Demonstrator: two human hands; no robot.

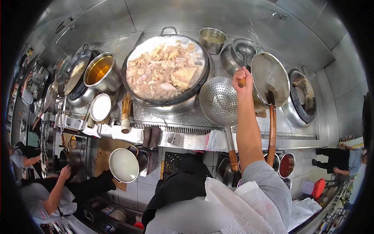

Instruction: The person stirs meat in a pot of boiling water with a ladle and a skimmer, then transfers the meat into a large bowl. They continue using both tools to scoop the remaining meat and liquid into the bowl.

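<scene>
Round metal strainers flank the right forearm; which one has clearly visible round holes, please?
The perforated silver metal strainer left of the right hand: round holes dot its bowl, whereas the round grey metal strainer to the hand's right shows none.

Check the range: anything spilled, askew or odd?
Two things. The counter in front of the wok looks wet and spotted, perhaps from splashes, with foam close to the rim. The holed strainer has its handle jutting past the front edge, where it could be knocked.
</scene>
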